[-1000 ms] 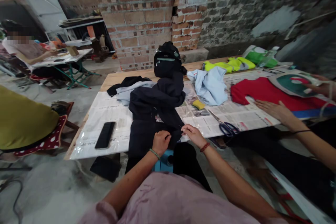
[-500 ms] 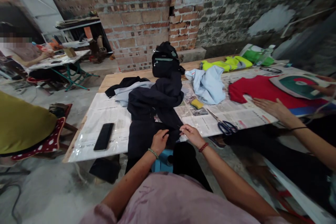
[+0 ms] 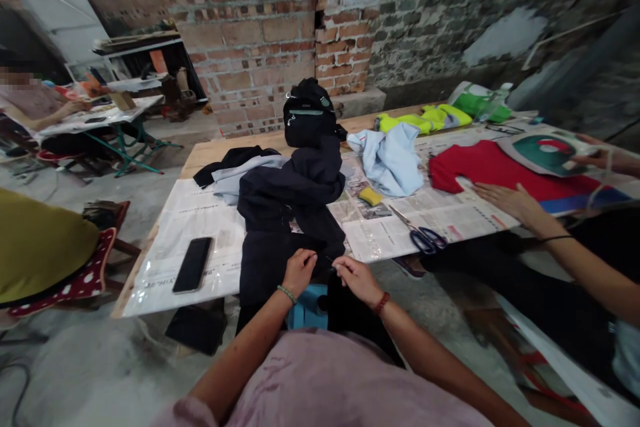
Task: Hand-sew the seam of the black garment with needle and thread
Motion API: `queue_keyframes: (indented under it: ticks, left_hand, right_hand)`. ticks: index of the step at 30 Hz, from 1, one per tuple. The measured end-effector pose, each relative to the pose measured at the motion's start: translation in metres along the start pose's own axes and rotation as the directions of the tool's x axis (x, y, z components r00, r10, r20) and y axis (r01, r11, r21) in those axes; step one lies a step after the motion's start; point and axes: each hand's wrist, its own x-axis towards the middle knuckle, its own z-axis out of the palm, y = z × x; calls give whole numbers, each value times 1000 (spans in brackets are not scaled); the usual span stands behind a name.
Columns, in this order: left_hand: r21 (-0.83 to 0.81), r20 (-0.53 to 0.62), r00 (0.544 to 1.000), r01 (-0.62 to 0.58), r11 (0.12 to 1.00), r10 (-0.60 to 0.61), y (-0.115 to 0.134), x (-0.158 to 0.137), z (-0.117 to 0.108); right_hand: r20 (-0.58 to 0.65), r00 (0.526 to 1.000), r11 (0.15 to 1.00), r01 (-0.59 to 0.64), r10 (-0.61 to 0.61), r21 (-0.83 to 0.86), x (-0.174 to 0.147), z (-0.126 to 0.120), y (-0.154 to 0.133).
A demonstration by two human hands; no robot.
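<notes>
My left hand (image 3: 300, 269) is closed, thumb and fingers pinched together over the lower edge of a dark garment (image 3: 265, 257). What lies between those fingertips is too small to make out. Just to its right, my right hand (image 3: 356, 279) pinches a thin needle (image 3: 328, 258), its tip directed toward the left hand. A small gap separates the hands. The garment lies bunched on the newspaper-covered table (image 3: 150, 267) and hangs over the near edge toward my lap.
A phone (image 3: 193, 265) lies left of the garment. To the right are scissors (image 3: 420, 233), a yellow sponge (image 3: 370, 197) and a light blue cloth (image 3: 395, 157). A black bag (image 3: 309, 117) stands behind. A co-worker's hand (image 3: 510, 203) rests by a red garment (image 3: 480, 170) under an iron (image 3: 543, 152).
My right hand has moved slightly down and left, closer to my left hand. The co-worker's iron has slid a little left over the red garment. The whole view has shifted slightly.
</notes>
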Motion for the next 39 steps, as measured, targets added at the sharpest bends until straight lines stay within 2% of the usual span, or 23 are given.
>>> queue_keyframes:
  ticks: [5, 16, 30, 39]
  left_hand:
    - [-13, -12, 1000, 8, 1000, -8, 4, -2, -2]
    - [-38, -33, 999, -21, 999, 20, 6, -2, -2]
    - [-72, -38, 999, -35, 997, 32, 2, -2, 2]
    - [-139, -80, 997, -20, 990, 8, 4, -3, 4]
  right_hand:
    - [-22, 999, 993, 47, -49, -107, -1, 13, 4]
    - [32, 989, 966, 145, -142, -213, 6, 14, 0]
    - [-8, 993, 965, 116, -121, -237, 7, 17, -4]
    - [-7, 996, 983, 83, -85, -163, 4, 23, -3]
